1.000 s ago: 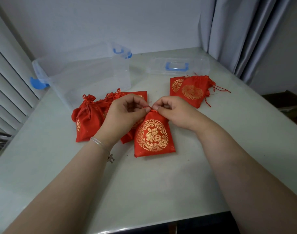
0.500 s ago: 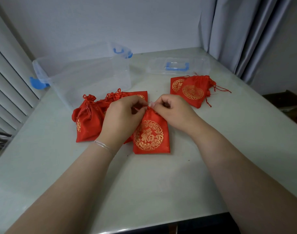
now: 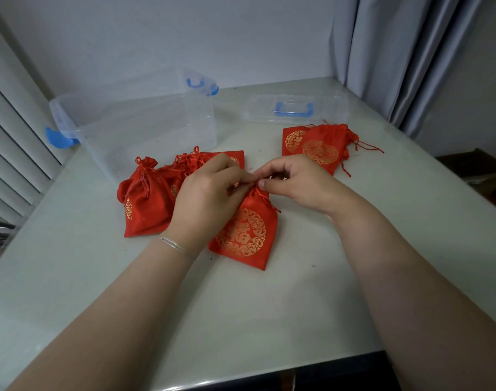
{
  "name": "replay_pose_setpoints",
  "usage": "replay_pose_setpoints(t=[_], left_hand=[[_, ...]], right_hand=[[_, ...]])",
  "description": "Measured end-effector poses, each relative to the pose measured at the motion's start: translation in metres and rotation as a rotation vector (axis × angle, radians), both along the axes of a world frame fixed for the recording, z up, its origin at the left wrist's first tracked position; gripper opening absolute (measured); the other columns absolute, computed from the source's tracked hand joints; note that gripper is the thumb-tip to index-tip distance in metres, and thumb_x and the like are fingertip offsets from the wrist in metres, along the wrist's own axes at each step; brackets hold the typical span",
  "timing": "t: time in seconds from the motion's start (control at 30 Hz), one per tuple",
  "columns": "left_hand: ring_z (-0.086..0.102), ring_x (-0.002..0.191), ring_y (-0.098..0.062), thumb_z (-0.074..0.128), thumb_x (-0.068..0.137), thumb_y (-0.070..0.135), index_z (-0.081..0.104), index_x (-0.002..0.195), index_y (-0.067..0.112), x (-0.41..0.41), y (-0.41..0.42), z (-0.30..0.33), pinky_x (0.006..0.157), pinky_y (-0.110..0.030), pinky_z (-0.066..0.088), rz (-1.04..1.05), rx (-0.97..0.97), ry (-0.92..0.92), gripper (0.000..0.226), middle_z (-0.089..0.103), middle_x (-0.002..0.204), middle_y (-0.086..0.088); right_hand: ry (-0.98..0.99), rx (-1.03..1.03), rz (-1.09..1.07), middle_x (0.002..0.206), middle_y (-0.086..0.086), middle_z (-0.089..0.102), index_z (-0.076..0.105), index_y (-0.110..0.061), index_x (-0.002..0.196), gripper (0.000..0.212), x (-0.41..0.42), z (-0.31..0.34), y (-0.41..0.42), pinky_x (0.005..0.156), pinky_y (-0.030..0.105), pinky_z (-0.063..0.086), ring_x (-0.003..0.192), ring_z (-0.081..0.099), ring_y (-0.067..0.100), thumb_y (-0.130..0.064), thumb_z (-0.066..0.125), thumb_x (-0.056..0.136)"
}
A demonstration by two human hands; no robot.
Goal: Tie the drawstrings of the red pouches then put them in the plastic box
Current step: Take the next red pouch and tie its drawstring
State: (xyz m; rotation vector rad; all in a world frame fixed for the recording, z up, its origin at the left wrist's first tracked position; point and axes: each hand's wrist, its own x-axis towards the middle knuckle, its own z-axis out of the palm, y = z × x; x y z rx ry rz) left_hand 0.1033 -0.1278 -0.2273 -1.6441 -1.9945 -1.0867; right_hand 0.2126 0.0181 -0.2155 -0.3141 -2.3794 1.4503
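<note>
Since the earlier frame the pouch has swung its bottom toward the right and its neck has gathered tighter, with both hands lifted slightly over it. The left hand and right hand meet at the neck, each pinching what looks like a drawstring end between thumb and fingertips, though the cords are mostly hidden behind the fingers. The pouch lies flat on the table between the wrists, in front of a heap of tied pouches; two more pouches wait to the right, loose strings trailing. The box stands open and empty behind the heap, its lid beside it. The main risk appears to be a slack knot: the cord is thin and slippery-looking, so a pinch that slips would let the neck reopen. Pulling unevenly could also drag the light pouch across the table, or snag strings from the heap beneath the left hand.
</note>
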Motion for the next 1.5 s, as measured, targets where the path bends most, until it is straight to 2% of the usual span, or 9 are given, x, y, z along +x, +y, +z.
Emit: replay_pose_setpoints(t=[0.27,0.53,0.77,0.87,0.97,1.1,1.3,1.4,1.5], left_hand=[[0.066,0.084,-0.017,0.067,0.085,0.021,0.077,0.091,0.017,-0.001,0.001,0.000,0.062,-0.036,0.053,0.047,0.021,0.081,0.012,0.070,0.092,0.003],[0.067,0.088,-0.018,0.061,0.085,0.017,0.069,0.088,0.011,-0.004,0.001,-0.003,0.070,-0.038,0.054,0.036,0.007,-0.004,0.011,0.072,0.094,0.003],[0.065,0.094,-0.013,0.059,0.085,0.011,0.063,0.085,0.010,-0.002,0.005,-0.002,0.077,-0.034,0.053,0.037,-0.028,-0.093,0.004,0.070,0.102,0.004],[0.061,0.094,-0.005,0.060,0.089,0.014,0.059,0.088,0.015,0.001,0.004,0.000,0.080,-0.019,0.046,0.059,-0.051,-0.219,0.002,0.066,0.108,0.009],[0.059,0.086,-0.002,0.062,0.089,0.020,0.056,0.108,0.023,0.002,0.001,0.002,0.075,-0.013,0.043,-0.041,-0.122,-0.429,0.020,0.060,0.114,0.013],[0.054,0.110,-0.004,0.061,0.083,-0.003,0.057,0.116,0.020,0.003,0.002,0.002,0.091,-0.017,0.042,-0.188,-0.082,-0.455,0.041,0.058,0.117,0.007],[0.052,0.113,-0.003,0.062,0.086,0.006,0.069,0.100,0.020,-0.015,0.001,0.005,0.103,-0.024,0.041,0.157,0.289,-0.515,0.021,0.052,0.116,0.007],[0.044,0.121,-0.010,0.067,0.085,0.033,0.064,0.115,0.020,-0.030,-0.002,-0.002,0.106,-0.018,0.032,0.322,0.090,-0.449,0.033,0.044,0.131,0.000],[0.029,0.133,-0.030,0.064,0.081,0.051,0.056,0.127,0.024,-0.036,-0.003,-0.013,0.112,-0.042,0.023,0.495,-0.204,-0.192,0.054,0.038,0.142,-0.002]], right_hand=[[-0.019,0.023,-0.053,0.072,-0.007,0.063,0.063,-0.019,0.077,0.016,-0.002,-0.003,-0.003,0.071,0.024,0.047,0.068,0.057,0.004,-0.004,0.063,0.084],[0.005,0.076,-0.186,0.065,-0.004,0.060,0.054,-0.017,0.074,0.015,-0.001,-0.004,-0.003,0.051,0.014,0.042,0.054,0.058,0.000,-0.007,0.058,0.084],[-0.052,0.284,-0.263,0.073,-0.004,0.064,0.053,-0.021,0.081,0.006,-0.004,-0.008,-0.005,0.068,0.039,0.052,0.069,0.064,0.014,-0.020,0.059,0.083],[0.021,0.318,-0.278,0.070,-0.006,0.062,0.053,-0.021,0.086,0.004,-0.005,-0.010,-0.005,0.066,0.042,0.052,0.066,0.062,0.013,-0.022,0.057,0.085],[0.106,0.275,-0.263,0.071,-0.005,0.061,0.055,-0.023,0.088,0.004,-0.005,-0.012,-0.003,0.067,0.042,0.052,0.067,0.060,0.016,-0.020,0.056,0.087],[0.196,0.116,-0.232,0.073,-0.005,0.064,0.057,-0.025,0.094,0.008,-0.010,-0.013,-0.001,0.061,0.029,0.048,0.061,0.061,0.014,-0.020,0.059,0.089],[0.111,0.385,-0.843,0.115,0.005,0.056,0.064,-0.019,0.104,0.019,-0.006,-0.018,0.038,0.095,0.033,0.038,0.110,0.050,0.027,-0.020,0.059,0.086],[-0.058,0.326,-1.039,0.130,0.010,0.043,0.059,-0.023,0.114,0.027,0.000,-0.025,0.054,0.098,0.038,0.035,0.120,0.039,0.034,-0.032,0.057,0.088],[-0.255,0.279,-1.081,0.137,0.014,0.038,0.045,-0.022,0.131,0.047,0.001,-0.034,0.062,0.101,0.044,0.031,0.125,0.036,0.036,-0.042,0.055,0.089]])
